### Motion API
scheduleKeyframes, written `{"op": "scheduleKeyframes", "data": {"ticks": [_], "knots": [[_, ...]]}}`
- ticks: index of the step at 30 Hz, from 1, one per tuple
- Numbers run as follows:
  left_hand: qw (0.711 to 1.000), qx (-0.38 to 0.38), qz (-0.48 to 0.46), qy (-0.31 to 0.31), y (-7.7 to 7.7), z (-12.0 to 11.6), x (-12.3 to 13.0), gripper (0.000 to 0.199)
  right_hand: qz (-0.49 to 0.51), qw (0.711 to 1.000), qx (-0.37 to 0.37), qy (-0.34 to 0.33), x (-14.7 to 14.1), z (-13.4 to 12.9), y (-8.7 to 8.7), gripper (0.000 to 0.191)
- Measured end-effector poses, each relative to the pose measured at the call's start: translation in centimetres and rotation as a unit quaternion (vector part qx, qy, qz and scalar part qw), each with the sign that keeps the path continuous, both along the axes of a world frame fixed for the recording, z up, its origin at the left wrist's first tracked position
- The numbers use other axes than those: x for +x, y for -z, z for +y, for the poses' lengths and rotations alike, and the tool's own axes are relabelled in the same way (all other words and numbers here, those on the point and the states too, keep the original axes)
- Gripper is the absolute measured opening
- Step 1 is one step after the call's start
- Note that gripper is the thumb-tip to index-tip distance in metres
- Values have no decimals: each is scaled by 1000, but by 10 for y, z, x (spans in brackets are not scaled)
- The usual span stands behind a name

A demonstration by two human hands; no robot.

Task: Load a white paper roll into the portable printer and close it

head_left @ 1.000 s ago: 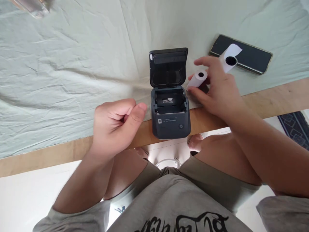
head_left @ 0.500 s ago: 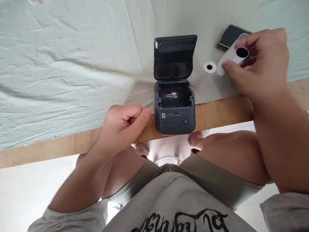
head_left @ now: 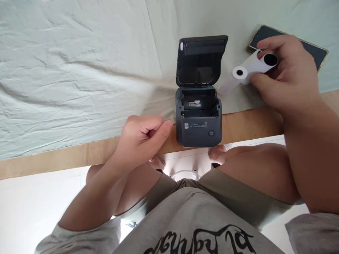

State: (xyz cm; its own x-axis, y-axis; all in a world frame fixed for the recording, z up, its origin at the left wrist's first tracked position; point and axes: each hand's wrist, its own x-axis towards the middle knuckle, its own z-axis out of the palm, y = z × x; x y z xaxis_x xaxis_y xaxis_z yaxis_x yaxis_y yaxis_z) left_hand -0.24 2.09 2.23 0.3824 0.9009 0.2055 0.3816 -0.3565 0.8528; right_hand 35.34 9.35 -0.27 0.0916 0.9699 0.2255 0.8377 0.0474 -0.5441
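A dark portable printer (head_left: 199, 131) sits at the table's front edge. Its lid (head_left: 202, 61) is tipped up, baring the hollow paper bay. My left hand (head_left: 145, 137) is curled into a loose fist just left of the printer, with nothing visible in it. To the right, my right hand (head_left: 287, 72) grips a white paper roll (head_left: 251, 63) with a wide dark core, thumb on the near side and fingers at the far side. A thinner paper roll (head_left: 230, 82) stands between that roll and the printer, partly overlapping it in view; I cannot tell whether they touch.
Behind my right hand lies a phone (head_left: 315, 53) with a dark screen. Pale green cloth (head_left: 92, 70) with creases covers the table, and a bare wooden strip (head_left: 251, 123) runs along its front edge. My legs are below that edge.
The wide-core roll in my right hand has come close to the thinner roll. More of the phone shows. My left hand keeps its fist beside the printer; the whole view has shifted slightly.
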Motion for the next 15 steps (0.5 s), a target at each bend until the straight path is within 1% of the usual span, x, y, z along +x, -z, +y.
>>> {"op": "scheduleKeyframes", "data": {"ticks": [1, 4, 7, 8, 10, 12, 13, 15], "knots": [[1000, -1, -3, 5, 0, 0, 0, 47, -8, 1000, -2, -2, 1, 0, 1, 71], [1000, -4, -2, 15, -2, 0, -1, 47, -32, 999, 13, 0, 4, 0, 4, 64], [1000, -5, 4, 24, -4, 0, -1, 46, 12, 1000, 21, -15, 8, 1, 8, 80], [1000, -5, 6, 25, -5, 0, -1, 46, 19, 999, 21, -19, 10, 0, 9, 82], [1000, -5, 9, 24, -6, -1, -1, 46, -2, 999, 26, -21, 11, -1, 12, 77], [1000, -7, 14, 22, -7, -2, -1, 46, -43, 998, 43, -21, 11, -4, 14, 64], [1000, -8, 19, 22, -6, -3, -1, 47, -52, 997, 51, -25, 11, -5, 15, 62], [999, -9, 31, 19, -5, -4, 0, 48, -29, 997, 61, -40, 9, -8, 17, 69]]}}
